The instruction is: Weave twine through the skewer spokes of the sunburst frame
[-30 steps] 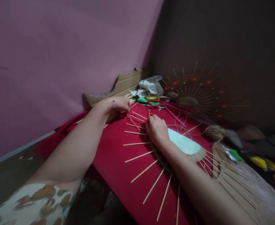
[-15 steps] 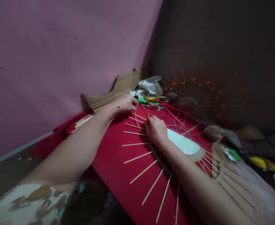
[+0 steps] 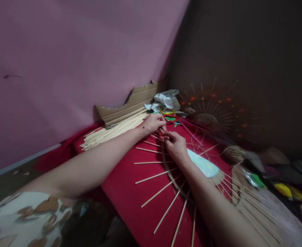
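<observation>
A fan-shaped frame of thin wooden sticks (image 3: 153, 177) lies on the red table, with a band of twine (image 3: 169, 171) running across the sticks in an arc. My left hand (image 3: 154, 123) is closed in a pinch at the frame's far end, apparently on the twine, though its fingertips hide the strand. Against it, my right hand (image 3: 175, 144) is closed, thumb and finger pinched at the frame's edge; what lies between them is mostly hidden. A pale blue half-round panel (image 3: 201, 163) shows beyond my right wrist, at the frame's inner side.
A bundle of loose sticks (image 3: 117, 129) lies behind my left forearm, beside torn cardboard (image 3: 140, 97) at the wall. Red-handled scissors (image 3: 170, 118) and crumpled cloth (image 3: 165, 99) sit behind my hands. To the right are a twine ball (image 3: 234, 153) and a decorated stick fan (image 3: 212, 106).
My left hand has come down and right from a raised spot with a strand of twine stretched below it, and now meets my right hand. The view has shifted slightly, uncovering the stick bundle.
</observation>
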`<state>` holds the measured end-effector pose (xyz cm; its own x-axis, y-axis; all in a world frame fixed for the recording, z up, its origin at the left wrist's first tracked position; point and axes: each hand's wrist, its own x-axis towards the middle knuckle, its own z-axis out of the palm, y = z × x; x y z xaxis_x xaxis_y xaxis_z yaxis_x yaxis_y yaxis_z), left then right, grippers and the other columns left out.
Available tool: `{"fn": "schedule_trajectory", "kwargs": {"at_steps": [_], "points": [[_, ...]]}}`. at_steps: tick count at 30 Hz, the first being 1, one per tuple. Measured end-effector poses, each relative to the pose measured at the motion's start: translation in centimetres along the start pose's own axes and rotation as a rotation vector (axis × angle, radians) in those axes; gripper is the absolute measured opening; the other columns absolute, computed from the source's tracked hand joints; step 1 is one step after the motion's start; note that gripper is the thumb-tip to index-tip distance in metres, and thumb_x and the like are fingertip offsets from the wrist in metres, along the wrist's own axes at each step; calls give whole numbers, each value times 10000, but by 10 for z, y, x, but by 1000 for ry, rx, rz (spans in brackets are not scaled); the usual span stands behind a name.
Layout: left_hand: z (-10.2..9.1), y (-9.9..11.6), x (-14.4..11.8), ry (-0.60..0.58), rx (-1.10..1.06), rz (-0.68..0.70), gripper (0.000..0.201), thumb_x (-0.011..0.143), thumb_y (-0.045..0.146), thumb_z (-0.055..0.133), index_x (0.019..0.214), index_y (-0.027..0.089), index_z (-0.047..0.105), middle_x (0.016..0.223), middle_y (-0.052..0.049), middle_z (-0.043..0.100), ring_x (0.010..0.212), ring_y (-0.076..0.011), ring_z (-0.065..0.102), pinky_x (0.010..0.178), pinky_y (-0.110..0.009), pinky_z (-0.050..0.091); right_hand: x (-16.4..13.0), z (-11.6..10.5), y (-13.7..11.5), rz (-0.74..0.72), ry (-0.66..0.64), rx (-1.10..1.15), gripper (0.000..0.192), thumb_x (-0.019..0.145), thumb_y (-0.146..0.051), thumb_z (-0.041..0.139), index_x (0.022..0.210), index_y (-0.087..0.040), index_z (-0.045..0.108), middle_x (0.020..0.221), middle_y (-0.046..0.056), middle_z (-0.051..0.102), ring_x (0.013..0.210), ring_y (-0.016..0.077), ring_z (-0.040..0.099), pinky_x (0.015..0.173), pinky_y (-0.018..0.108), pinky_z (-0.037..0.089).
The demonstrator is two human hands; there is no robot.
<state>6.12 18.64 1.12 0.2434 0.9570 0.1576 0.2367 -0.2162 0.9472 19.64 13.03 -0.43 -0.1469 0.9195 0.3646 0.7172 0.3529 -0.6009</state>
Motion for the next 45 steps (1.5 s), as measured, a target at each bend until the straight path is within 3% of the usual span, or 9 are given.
{"fn": "schedule_trajectory", "kwargs": {"at_steps": [5,10,15,18,23,29,34,41,45], "points": [[-3,7,-3,12,-106,-75,119,781,74,499,682,138,493,586,-21,651,520,-116,638,469,-183,456,-1,1,-2,-46,-24,-160,238,794,-163,530,903,-186,740,851,51,626,786,180,551,727,274,424],[-10,4,1,39,-52,-78,93,761,78,521,693,140,526,579,-8,639,522,-114,624,490,-192,458,-4,4,-3,-73,-35,-262,234,819,-173,523,897,-212,741,914,64,628,899,209,493,802,291,392],[-22,-7,6,56,151,-24,84,687,113,592,615,153,578,441,41,533,431,-105,517,488,-207,404,-3,8,0,-66,-28,-250,214,811,-190,524,856,-216,732,887,62,611,888,216,467,812,314,365],[-25,-13,8,37,230,21,70,702,164,598,633,168,609,454,42,545,449,-112,518,508,-210,392,-2,9,2,-62,-6,-196,184,777,-172,524,842,-200,694,868,54,596,858,202,491,787,303,379],[-23,-17,9,40,285,58,80,749,216,576,716,181,640,459,44,540,460,-117,526,514,-210,380,2,10,4,-51,25,-100,215,739,-117,496,898,-163,634,782,26,608,761,167,533,725,262,415],[-20,-16,9,29,255,38,60,735,226,602,700,190,634,507,43,565,484,-111,534,515,-204,382,13,8,0,-47,-77,-148,288,766,-157,546,1000,-218,701,830,29,660,734,151,582,720,250,441],[-21,-12,9,-13,134,-68,61,700,132,579,664,178,596,489,36,568,445,-112,535,462,-201,384,19,7,-7,-48,-119,-202,264,750,-112,547,890,-209,749,848,61,709,781,175,630,769,271,456],[-36,0,4,-127,-134,-366,116,639,60,569,545,128,559,497,-29,601,389,-117,524,359,-198,338,14,-5,-18,-74,-133,-212,231,752,-118,553,852,-186,750,830,66,710,761,169,644,732,248,463],[-44,-5,6,-142,-320,-493,109,725,62,557,630,105,589,615,-60,632,516,-118,581,433,-198,426,16,-19,-21,-79,-101,-122,200,761,-148,543,814,-174,734,783,53,687,726,158,628,710,248,457]]}}
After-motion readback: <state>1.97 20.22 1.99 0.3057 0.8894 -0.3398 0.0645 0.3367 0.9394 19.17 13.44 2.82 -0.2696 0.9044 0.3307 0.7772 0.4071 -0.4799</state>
